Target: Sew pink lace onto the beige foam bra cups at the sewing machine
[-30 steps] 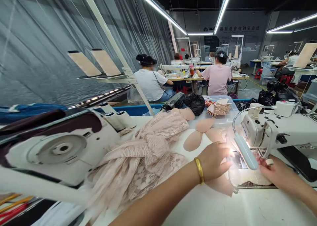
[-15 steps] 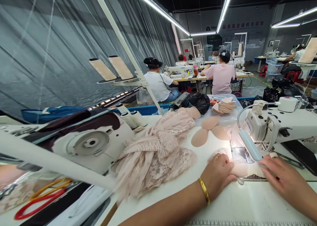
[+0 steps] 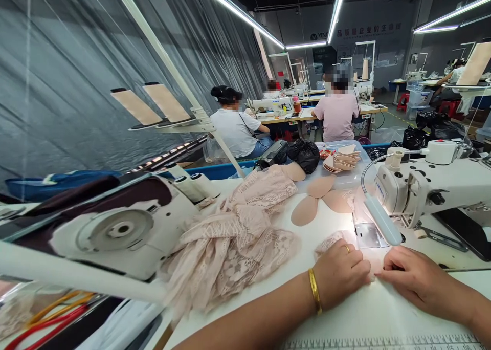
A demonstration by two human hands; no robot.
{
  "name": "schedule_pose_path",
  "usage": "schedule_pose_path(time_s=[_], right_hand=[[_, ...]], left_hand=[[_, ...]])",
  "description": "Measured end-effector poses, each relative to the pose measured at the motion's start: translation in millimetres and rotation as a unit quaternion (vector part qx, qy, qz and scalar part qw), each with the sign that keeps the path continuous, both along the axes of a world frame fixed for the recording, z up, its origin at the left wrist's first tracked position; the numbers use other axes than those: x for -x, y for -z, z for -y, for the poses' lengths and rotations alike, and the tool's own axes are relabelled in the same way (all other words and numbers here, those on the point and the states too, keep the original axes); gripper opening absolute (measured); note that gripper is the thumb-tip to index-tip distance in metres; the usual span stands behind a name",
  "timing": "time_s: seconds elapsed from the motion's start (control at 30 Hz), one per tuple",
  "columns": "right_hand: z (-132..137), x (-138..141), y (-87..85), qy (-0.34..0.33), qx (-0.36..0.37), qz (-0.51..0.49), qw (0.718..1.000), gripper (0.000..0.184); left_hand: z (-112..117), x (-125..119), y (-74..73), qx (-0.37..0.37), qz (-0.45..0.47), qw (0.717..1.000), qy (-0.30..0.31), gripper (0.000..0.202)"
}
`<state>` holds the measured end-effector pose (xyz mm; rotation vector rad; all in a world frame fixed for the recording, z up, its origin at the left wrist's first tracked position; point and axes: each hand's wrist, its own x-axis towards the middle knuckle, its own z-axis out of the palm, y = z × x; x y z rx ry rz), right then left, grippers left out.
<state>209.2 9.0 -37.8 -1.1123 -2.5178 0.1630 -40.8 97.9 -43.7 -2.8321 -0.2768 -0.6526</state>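
Observation:
My left hand (image 3: 343, 270), with a ring and a gold bracelet, is closed on a small beige piece of fabric (image 3: 376, 259) just in front of the sewing machine (image 3: 399, 186). Lacy beige cloth (image 3: 330, 241) shows beyond its knuckles. Close beside it, my right hand (image 3: 416, 278) pinches the near edge of the same fabric, thumb and fingers together. Much of the piece is hidden by the hands. The metal needle plate (image 3: 369, 233) lies beyond them, lit by a gooseneck lamp (image 3: 383, 222).
Crumpled beige lace (image 3: 233, 237) is heaped left of the hands. Smooth beige cup pads (image 3: 305, 210) lie behind, near a clear plastic bin (image 3: 362, 160) with stacked pads. A phone (image 3: 466, 232) rests at the right. A ruler strip (image 3: 383, 341) runs along the front. Co-workers sit farther back.
My right hand has come left and nearer to me, from under the lamp to beside my left hand. Its spread fingers have closed on the fabric. The view has shifted slightly.

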Motion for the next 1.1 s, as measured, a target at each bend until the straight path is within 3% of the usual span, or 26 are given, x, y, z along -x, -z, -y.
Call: schedule_pose_path(time_s=[0.23, 0.43, 0.73, 1.1], right_hand=[[-1, -3, 3.7, -0.018, 0.019, -0.02, 0.999, 0.032], [2, -8, 3.9, -0.024, 0.023, -0.039, 0.999, 0.033], [6, -8, -6.0, -0.015, 0.071, -0.07, 0.995, 0.032], [5, -7, 0.9, 0.032, 0.08, -0.03, 0.996, 0.034]], left_hand=[[-6, -3, -9.0, 0.024, -0.002, 0.998, 0.049, 0.032], [0, -6, -6.8, 0.072, -0.001, 0.997, 0.009, 0.027], [5, -9, -4.6, 0.133, -0.01, 0.991, 0.005, 0.023], [1, -10, -3.2, 0.156, -0.012, 0.987, 0.022, 0.028]])
